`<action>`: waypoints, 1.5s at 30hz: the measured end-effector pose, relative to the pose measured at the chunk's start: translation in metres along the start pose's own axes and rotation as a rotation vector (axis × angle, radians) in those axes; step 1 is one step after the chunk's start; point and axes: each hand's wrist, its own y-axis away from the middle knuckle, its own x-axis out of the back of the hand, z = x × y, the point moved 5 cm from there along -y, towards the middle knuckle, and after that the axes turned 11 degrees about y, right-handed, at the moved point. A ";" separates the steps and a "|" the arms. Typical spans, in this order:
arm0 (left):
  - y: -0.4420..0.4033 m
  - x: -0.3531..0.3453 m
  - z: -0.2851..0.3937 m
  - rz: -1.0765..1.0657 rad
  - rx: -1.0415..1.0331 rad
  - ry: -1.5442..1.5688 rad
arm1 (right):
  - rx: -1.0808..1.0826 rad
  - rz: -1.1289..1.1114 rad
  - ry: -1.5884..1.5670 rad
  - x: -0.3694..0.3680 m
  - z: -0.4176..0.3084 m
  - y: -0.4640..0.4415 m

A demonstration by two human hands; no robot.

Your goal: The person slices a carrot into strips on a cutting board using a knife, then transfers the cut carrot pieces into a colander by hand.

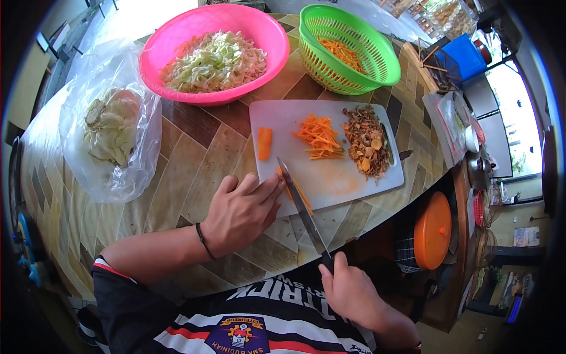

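Note:
In the head view my right hand [349,290] is wrapped round the black handle of a kitchen knife [308,219]. Its long blade reaches over the front left of a white cutting board [327,182]. My left hand [246,206] has bent fingers pressed on a piece of carrot beside the blade, mostly hidden under the fingertips. Thin carrot slivers [304,197] lie along the blade's right side. Farther up the board are a carrot chunk [265,144], a pile of carrot strips [319,137] and a heap of brown peelings with carrot ends [368,140].
Behind the board stand a pink basin [272,66] of shredded cabbage [219,62] and a green colander [382,62] holding carrot strips. A cabbage [112,127] sits in a clear plastic bag [147,159] at left. Below the table's right edge is an orange lid [433,230].

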 end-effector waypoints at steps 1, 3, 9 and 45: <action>0.000 0.000 0.000 0.002 -0.003 -0.005 | 0.015 0.021 -0.005 0.001 -0.002 -0.004; -0.001 0.002 0.001 0.001 -0.027 -0.040 | 0.018 -0.007 -0.045 0.005 -0.001 -0.008; -0.001 0.001 -0.001 -0.011 -0.025 -0.032 | 0.035 -0.052 -0.095 0.001 0.006 -0.002; -0.012 0.006 0.003 0.161 -0.091 0.022 | -0.041 0.051 -0.116 -0.003 0.009 0.019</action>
